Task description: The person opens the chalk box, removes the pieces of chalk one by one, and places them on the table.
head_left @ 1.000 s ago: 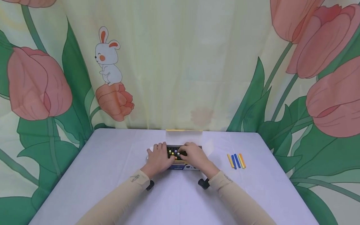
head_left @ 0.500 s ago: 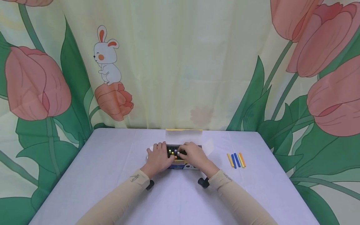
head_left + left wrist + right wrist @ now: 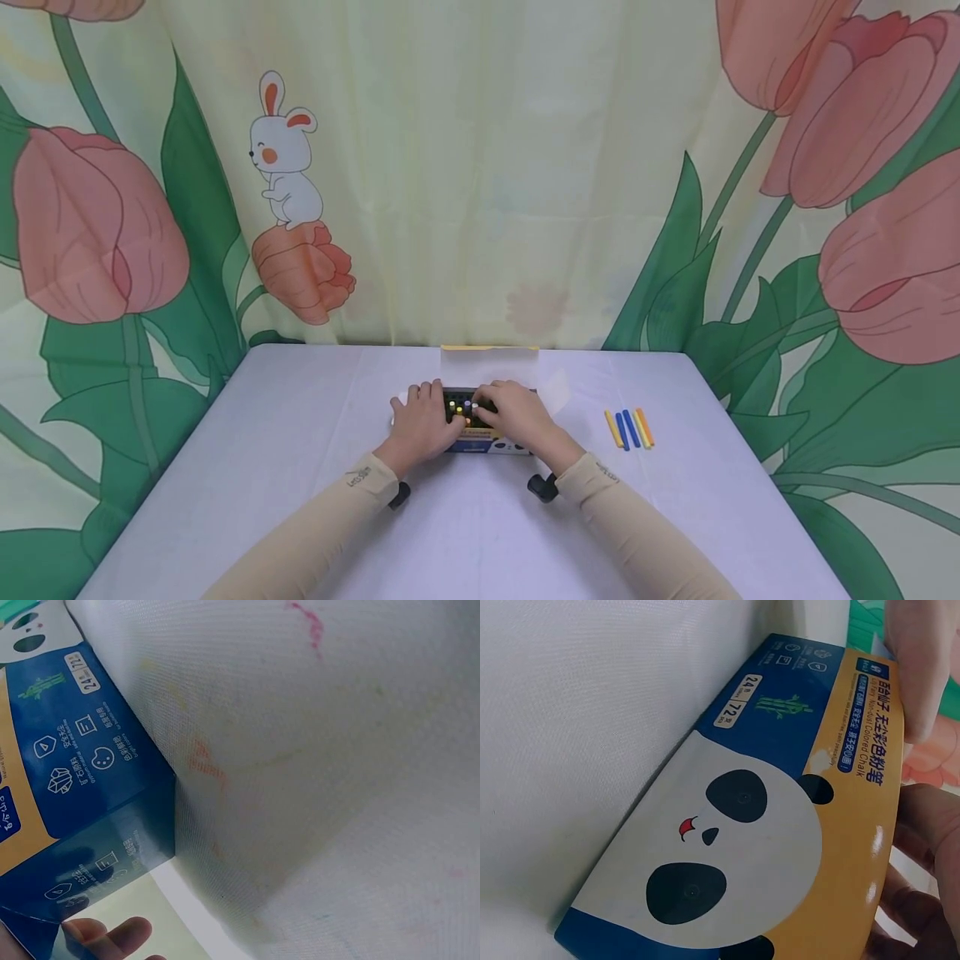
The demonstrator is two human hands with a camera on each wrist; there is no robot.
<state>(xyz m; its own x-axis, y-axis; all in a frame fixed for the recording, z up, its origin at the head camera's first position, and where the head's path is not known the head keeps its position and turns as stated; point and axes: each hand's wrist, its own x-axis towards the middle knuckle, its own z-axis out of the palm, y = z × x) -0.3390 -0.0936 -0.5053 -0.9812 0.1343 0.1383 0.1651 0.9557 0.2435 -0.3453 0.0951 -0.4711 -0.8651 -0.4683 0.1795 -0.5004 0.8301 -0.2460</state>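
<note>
In the head view an open box of coloured chalk (image 3: 480,446) stands at the table's middle, its dark insert holding several chalk sticks (image 3: 459,410). My left hand (image 3: 420,425) holds the box at its left end, thumb at the front edge. Over the right part, my right hand (image 3: 519,415) has curled fingers dipping inside, thumb and index pinching a pale chalk stick (image 3: 476,407). The right wrist view shows the panda-printed front (image 3: 765,825), with my right fingers (image 3: 930,817) behind its upper edge. Left fingers (image 3: 127,935) show past the box end in the left wrist view.
Several yellow, blue and orange chalk sticks (image 3: 630,428) lie in a row on the white-covered table (image 3: 480,533), right of the box. The raised box lid (image 3: 489,364) stands at the back. A tulip-print curtain (image 3: 480,167) hangs behind the table.
</note>
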